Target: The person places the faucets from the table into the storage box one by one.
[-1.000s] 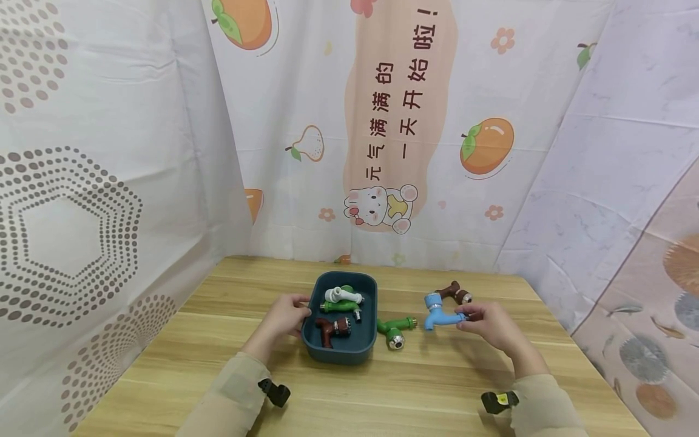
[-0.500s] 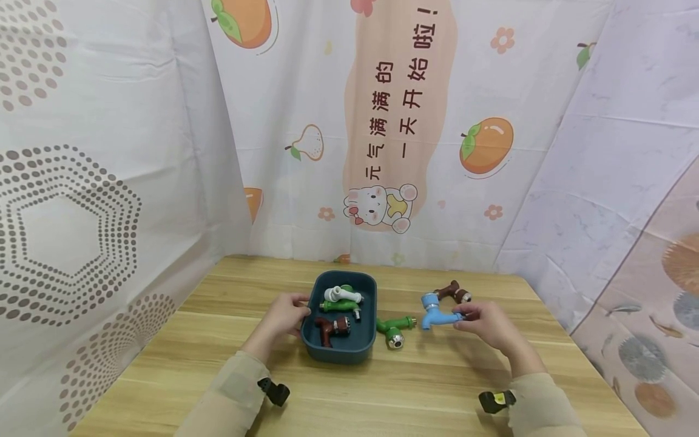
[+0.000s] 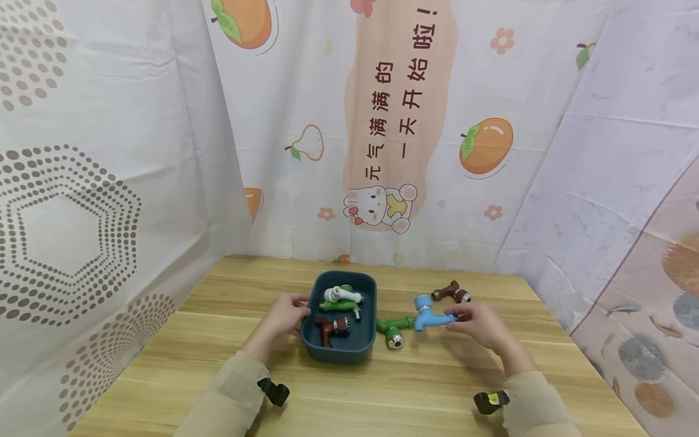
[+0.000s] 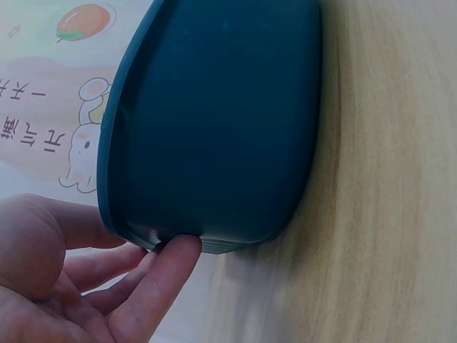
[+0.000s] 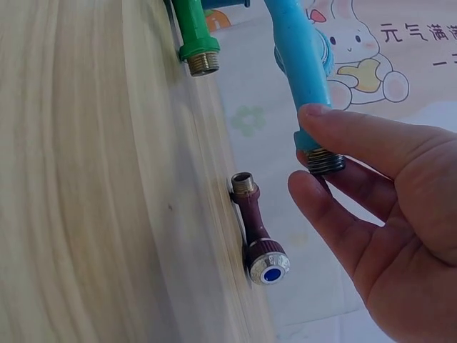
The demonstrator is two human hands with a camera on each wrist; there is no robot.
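Note:
My right hand [image 3: 477, 325] pinches a light blue faucet [image 3: 428, 314] by its threaded inlet end, holding it above the table. In the right wrist view, thumb and fingers close around the blue faucet's tail [image 5: 308, 93] near the black-wrapped thread. My left hand [image 3: 284, 315] grips the left side of a dark teal plastic bin [image 3: 341, 358]; in the left wrist view its fingers [image 4: 168, 275] press the bin's outer wall [image 4: 214, 128]. Inside the bin lie a white faucet [image 3: 345, 295], a green faucet [image 3: 341, 305] beneath it and a brown faucet [image 3: 334, 328].
On the table [image 3: 415, 388], a green faucet [image 3: 394, 331] lies against the bin's right side. Behind the blue one lies another brown faucet [image 3: 452, 292], with a blue-dotted cap in the right wrist view. Printed curtains [image 3: 306, 200] hang behind and beside the table.
My right hand has moved left with the blue faucet, nearer the green faucet and the bin, uncovering more of the brown faucet behind. The left hand and bin stay in place.

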